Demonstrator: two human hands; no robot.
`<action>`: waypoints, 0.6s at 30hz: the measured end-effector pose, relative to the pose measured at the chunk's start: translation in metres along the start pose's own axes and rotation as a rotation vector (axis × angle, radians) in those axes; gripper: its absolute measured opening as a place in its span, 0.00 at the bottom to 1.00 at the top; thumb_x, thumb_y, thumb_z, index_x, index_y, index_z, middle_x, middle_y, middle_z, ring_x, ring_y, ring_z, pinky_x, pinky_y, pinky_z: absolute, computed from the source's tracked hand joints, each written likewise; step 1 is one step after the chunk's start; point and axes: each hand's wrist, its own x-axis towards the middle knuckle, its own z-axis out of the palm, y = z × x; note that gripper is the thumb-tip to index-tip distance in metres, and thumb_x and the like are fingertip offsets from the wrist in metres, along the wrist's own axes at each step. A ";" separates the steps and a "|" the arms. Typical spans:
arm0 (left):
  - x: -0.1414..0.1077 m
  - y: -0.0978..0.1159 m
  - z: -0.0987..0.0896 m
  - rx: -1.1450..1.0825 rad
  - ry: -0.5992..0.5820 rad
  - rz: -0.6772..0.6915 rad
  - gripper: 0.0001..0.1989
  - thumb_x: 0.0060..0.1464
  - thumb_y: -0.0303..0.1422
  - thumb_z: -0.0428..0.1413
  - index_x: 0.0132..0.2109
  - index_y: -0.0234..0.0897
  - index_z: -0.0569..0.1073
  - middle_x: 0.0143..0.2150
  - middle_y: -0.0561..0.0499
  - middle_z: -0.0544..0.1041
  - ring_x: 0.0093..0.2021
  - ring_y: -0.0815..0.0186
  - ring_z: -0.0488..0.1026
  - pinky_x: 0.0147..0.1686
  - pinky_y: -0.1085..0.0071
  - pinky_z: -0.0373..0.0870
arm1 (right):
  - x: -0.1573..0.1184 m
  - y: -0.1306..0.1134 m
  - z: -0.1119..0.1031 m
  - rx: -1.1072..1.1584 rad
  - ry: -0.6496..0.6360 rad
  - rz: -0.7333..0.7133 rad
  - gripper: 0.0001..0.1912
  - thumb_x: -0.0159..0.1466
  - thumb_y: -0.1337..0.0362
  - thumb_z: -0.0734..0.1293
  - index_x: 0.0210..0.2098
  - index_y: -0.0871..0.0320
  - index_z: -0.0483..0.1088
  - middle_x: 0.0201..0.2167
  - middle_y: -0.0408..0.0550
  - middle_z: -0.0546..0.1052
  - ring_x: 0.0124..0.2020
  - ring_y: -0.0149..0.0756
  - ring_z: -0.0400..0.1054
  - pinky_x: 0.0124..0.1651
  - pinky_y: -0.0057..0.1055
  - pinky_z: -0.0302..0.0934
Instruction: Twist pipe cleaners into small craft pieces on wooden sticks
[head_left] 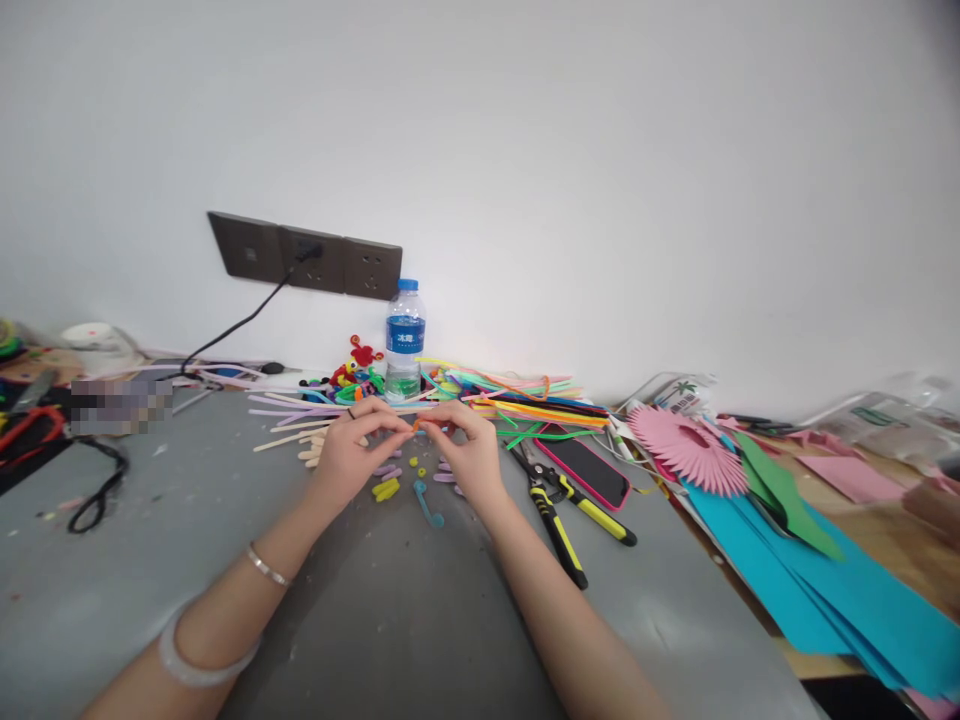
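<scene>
My left hand [358,452] and my right hand [466,450] meet fingertip to fingertip over the grey table [405,640]. Both pinch a small orange piece [416,425], mostly hidden by the fingers. Just below the hands lie yellow pieces [386,489], small yellow bits [413,462] and a light-blue curled piece [427,505]. Purple pieces [444,478] rest by my right hand. Beside my left hand are several short cream pieces [313,450].
Behind the hands stand a water bottle [406,340] and many coloured fuzzy stems [555,405]. Yellow-black pliers [559,520] and a phone [585,465] lie right. Blue paper [817,580] is farther right, near another person's hand [934,507]. A black cable [240,320] hangs left.
</scene>
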 end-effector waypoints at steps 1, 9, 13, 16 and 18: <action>0.000 0.001 0.000 0.008 -0.001 -0.010 0.04 0.57 0.31 0.61 0.34 0.38 0.79 0.33 0.51 0.75 0.33 0.67 0.72 0.35 0.71 0.70 | 0.001 -0.001 -0.001 -0.003 0.005 0.005 0.04 0.62 0.67 0.70 0.34 0.55 0.79 0.33 0.47 0.81 0.34 0.36 0.73 0.37 0.31 0.66; 0.000 0.007 0.002 -0.014 0.011 -0.039 0.05 0.56 0.32 0.61 0.32 0.38 0.78 0.31 0.52 0.74 0.32 0.67 0.70 0.32 0.72 0.67 | -0.005 -0.003 0.007 -0.045 0.087 0.017 0.05 0.62 0.66 0.68 0.29 0.56 0.74 0.28 0.46 0.78 0.30 0.35 0.68 0.34 0.31 0.62; 0.000 0.009 0.003 -0.061 -0.005 -0.057 0.07 0.56 0.32 0.61 0.31 0.37 0.76 0.30 0.53 0.71 0.30 0.69 0.68 0.30 0.73 0.64 | -0.006 -0.002 0.009 -0.058 0.142 0.021 0.07 0.61 0.66 0.70 0.27 0.56 0.71 0.25 0.44 0.74 0.28 0.33 0.65 0.32 0.30 0.59; 0.002 0.008 0.001 -0.160 -0.041 -0.130 0.09 0.57 0.38 0.60 0.33 0.36 0.77 0.32 0.51 0.71 0.31 0.67 0.69 0.31 0.72 0.66 | -0.002 -0.003 0.003 -0.043 0.073 -0.023 0.07 0.61 0.66 0.70 0.28 0.56 0.70 0.26 0.43 0.73 0.29 0.33 0.65 0.32 0.30 0.59; 0.005 0.007 -0.001 -0.237 -0.079 -0.213 0.14 0.59 0.42 0.57 0.32 0.36 0.76 0.31 0.50 0.73 0.33 0.66 0.69 0.32 0.72 0.67 | 0.002 -0.003 -0.003 -0.032 -0.019 -0.072 0.06 0.62 0.66 0.71 0.29 0.56 0.71 0.27 0.44 0.74 0.30 0.34 0.66 0.35 0.31 0.60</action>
